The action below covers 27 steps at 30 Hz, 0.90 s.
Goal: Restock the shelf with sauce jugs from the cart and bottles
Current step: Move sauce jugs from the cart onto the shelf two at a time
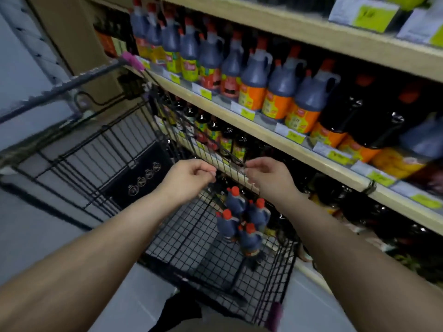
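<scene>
Several dark sauce jugs (242,221) with orange caps stand upright in the near right corner of the black wire cart (100,149). Both hands hover above the cart, over those jugs. My left hand (189,174) has its fingers curled loosely and holds nothing. My right hand (268,176) is next to the cart's right rim with fingers apart, also holding nothing. The shelf (239,113) on the right carries a long row of matching jugs (254,77) with yellow and orange labels.
A lower shelf holds dark glass bottles (215,133) behind the cart's wire side. Bigger dark jugs (374,109) stand at the right end of the jug row. Price tags (290,134) line the shelf edges. Grey floor lies to the left of the cart.
</scene>
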{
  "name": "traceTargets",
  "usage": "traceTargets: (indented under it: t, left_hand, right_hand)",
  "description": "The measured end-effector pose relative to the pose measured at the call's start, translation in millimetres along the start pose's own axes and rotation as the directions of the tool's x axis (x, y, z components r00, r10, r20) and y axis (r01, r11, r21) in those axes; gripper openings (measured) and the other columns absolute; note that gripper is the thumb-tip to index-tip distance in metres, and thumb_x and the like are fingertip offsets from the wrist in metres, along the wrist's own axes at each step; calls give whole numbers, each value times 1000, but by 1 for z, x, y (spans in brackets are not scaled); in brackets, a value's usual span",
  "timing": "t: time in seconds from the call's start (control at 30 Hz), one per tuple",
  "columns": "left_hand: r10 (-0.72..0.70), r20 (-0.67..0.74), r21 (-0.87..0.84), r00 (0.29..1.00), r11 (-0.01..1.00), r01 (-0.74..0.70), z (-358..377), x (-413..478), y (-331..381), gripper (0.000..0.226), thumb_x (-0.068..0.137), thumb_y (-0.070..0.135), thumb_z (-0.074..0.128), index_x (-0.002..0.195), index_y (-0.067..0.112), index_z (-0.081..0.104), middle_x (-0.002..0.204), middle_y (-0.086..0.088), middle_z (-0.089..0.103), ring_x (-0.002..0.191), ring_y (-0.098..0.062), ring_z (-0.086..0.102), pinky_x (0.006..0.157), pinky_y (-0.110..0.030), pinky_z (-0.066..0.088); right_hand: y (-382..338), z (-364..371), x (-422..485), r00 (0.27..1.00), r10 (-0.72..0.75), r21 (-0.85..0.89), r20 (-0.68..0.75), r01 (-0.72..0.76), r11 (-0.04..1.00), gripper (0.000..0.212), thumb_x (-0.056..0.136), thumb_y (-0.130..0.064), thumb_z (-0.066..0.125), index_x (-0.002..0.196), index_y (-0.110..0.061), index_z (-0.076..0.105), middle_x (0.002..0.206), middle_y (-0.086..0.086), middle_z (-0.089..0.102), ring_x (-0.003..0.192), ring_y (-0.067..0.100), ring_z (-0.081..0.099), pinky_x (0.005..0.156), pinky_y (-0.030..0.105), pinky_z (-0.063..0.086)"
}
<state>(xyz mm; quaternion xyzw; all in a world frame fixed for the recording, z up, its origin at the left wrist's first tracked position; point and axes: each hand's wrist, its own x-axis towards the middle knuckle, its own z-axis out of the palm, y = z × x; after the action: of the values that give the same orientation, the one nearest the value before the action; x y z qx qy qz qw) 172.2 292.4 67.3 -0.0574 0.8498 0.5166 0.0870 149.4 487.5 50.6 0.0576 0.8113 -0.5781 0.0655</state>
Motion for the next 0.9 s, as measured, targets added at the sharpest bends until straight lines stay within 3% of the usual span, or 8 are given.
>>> traceTargets:
  t: [0.17, 0.27, 0.4, 0.47, 0.57, 0.67, 0.77, 0.9]
  left_hand:
    - [32, 222, 80, 975, 996, -51, -10, 71, -11, 11, 90, 13, 61, 88, 20, 69, 90, -6, 73, 91, -28, 68, 86, -42, 56]
    - [56, 342, 143, 938, 983, -111, -10, 103, -24, 12, 90, 17, 62, 84, 26, 68, 91, -4, 72, 88, -24, 69, 86, -45, 55]
    - [50, 463, 193, 885, 969, -155, -10, 131, -43, 13, 90, 21, 61, 83, 31, 66, 87, 4, 72, 85, -16, 67, 86, -42, 55]
    - [31, 496, 202, 868, 968, -150, -9, 139, -53, 11, 90, 21, 61, 85, 29, 66, 85, 6, 72, 86, -14, 67, 86, -43, 55]
    - [-15, 519, 208, 855, 972, -109, -11, 149, -72, 8, 92, 22, 59, 94, 23, 67, 87, 6, 71, 86, -14, 68, 83, -39, 57]
    - [-34, 527, 269, 849, 955, -128, -12, 157, -95, 15, 92, 28, 59, 100, 20, 70, 89, 8, 71, 84, -9, 65, 81, -32, 55]
    - [-76, 525, 302, 848, 948, -102, -11, 159, -116, 7, 90, 32, 60, 89, 32, 67, 90, 10, 71, 87, -10, 65, 85, -38, 55]
    - [-93, 525, 309, 846, 947, -88, -4, 157, -137, 8, 91, 26, 61, 86, 28, 66, 89, 8, 70, 88, -12, 65, 89, -40, 53]
  right_hand:
    - [14, 15, 17, 972, 100, -81, -214, -119, 990, 7, 86, -13, 68, 92, -17, 66, 68, -7, 58, 60, 5, 51, 62, 20, 43]
    - [30, 30, 18, 939, 165, -128, -303, -211, 969, 9, 86, -12, 66, 94, -15, 67, 74, -1, 60, 63, 8, 52, 56, 17, 39]
    - [67, 58, 20, 888, 356, -130, -290, -405, 905, 9, 84, -12, 64, 85, -21, 60, 80, 6, 66, 74, 22, 61, 65, 31, 48]
    - [87, 71, 25, 884, 407, -230, -229, -455, 860, 8, 84, -16, 65, 87, -21, 60, 82, 5, 64, 76, 23, 60, 60, 28, 45]
    - [107, 93, 36, 894, 438, -434, -95, -433, 790, 22, 90, -23, 61, 111, -18, 57, 88, 2, 61, 84, 23, 57, 64, 26, 41]
    - [125, 116, 41, 868, 493, -530, -66, -449, 720, 47, 95, -33, 55, 138, -19, 45, 119, 12, 62, 103, 34, 60, 77, 32, 47]
    - [147, 134, 44, 880, 471, -676, -70, -389, 626, 44, 93, -44, 52, 131, -21, 47, 120, 14, 62, 107, 35, 58, 88, 37, 47]
    - [167, 147, 48, 888, 443, -696, -124, -396, 598, 39, 94, -34, 54, 127, -14, 46, 118, 17, 60, 109, 38, 54, 89, 38, 41]
